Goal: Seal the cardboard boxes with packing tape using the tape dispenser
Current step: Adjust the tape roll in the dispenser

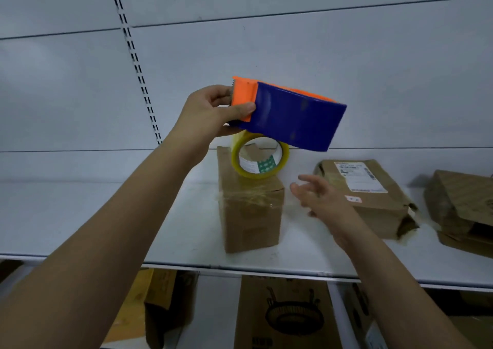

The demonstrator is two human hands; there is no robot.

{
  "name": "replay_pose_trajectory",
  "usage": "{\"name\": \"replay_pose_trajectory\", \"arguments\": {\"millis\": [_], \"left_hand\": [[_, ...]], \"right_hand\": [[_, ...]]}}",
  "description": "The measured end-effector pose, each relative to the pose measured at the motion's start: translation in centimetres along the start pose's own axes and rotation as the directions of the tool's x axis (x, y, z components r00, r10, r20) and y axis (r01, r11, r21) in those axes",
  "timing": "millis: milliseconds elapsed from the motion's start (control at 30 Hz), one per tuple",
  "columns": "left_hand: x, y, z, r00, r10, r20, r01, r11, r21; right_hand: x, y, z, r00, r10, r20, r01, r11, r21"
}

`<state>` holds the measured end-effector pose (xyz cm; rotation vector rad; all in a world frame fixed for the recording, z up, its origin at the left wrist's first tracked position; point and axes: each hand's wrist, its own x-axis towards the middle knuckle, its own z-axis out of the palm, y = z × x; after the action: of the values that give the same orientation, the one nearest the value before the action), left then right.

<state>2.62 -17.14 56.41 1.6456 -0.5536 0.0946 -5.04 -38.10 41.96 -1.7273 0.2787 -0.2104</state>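
My left hand [213, 114] grips the orange end of a blue and orange tape dispenser [290, 116], held up in the air above the shelf. A roll of clear yellowish tape [260, 156] hangs below the dispenser, just over a tall cardboard box [250, 215] that stands upright and has tape strands across its top front. My right hand [317, 196] hovers open to the right of that box, fingers spread, holding nothing. Behind that hand lies a flatter box with a white shipping label [365, 194], its right end torn.
All boxes sit on a white metal shelf [80, 215] with a white back panel. A crumpled cardboard box [464, 207] lies at the far right. Below the shelf edge stand more cardboard boxes [288, 314], one printed with a black drawing.
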Motion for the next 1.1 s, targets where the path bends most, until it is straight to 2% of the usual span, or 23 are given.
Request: {"name": "replay_pose_trajectory", "arguments": {"millis": [100, 200, 300, 400, 500, 567, 700, 833, 967, 1100], "left_hand": [[0.5, 1.6, 0.5, 0.998, 0.003, 0.070, -0.008, 0.998, 0.069], [0.5, 3.1, 0.8, 0.994, 0.026, 0.107, -0.033, 0.997, 0.063], [0.2, 4.2, 0.9, 0.986, 0.052, 0.157, -0.048, 0.998, -0.031], [-0.5, 4.3, 0.5, 0.973, 0.051, 0.225, -0.026, 0.993, -0.113], [-1.0, 3.4, -1.1, 0.958, 0.051, 0.284, -0.019, 0.993, -0.116], [-1.3, 2.2, -2.6, 0.945, 0.026, 0.327, 0.011, 0.994, -0.110], [-2.4, -0.6, -4.2, 0.917, -0.073, 0.392, 0.112, 0.991, -0.078], [-3.5, -2.7, -4.6, 0.908, -0.136, 0.396, 0.178, 0.981, -0.072], [-4.4, -4.1, -4.7, 0.896, -0.126, 0.425, 0.178, 0.980, -0.085], [-5.2, -5.1, -4.0, 0.910, -0.116, 0.398, 0.182, 0.975, -0.131]], "right_hand": [[0.6, -1.9, 0.0, 0.976, -0.211, -0.051, 0.206, 0.975, -0.086], [0.9, -3.8, 0.9, 0.943, -0.330, 0.050, 0.334, 0.937, -0.106], [1.5, -4.8, 1.8, 0.922, -0.362, 0.138, 0.349, 0.931, 0.108], [2.0, -5.3, 1.5, 0.925, -0.347, 0.153, 0.284, 0.902, 0.326], [2.0, -5.5, 0.7, 0.925, -0.347, 0.153, 0.242, 0.851, 0.465], [2.3, -5.7, -0.1, 0.954, -0.292, 0.064, 0.240, 0.877, 0.417], [2.6, -6.4, -1.4, 0.947, -0.321, -0.003, 0.303, 0.890, 0.341], [1.6, -7.5, -2.2, 0.897, -0.441, 0.022, 0.415, 0.860, 0.298], [0.7, -8.5, -2.2, 0.884, -0.463, 0.059, 0.433, 0.861, 0.267], [-0.6, -9.5, -1.7, 0.884, -0.464, 0.050, 0.441, 0.865, 0.239]]}}
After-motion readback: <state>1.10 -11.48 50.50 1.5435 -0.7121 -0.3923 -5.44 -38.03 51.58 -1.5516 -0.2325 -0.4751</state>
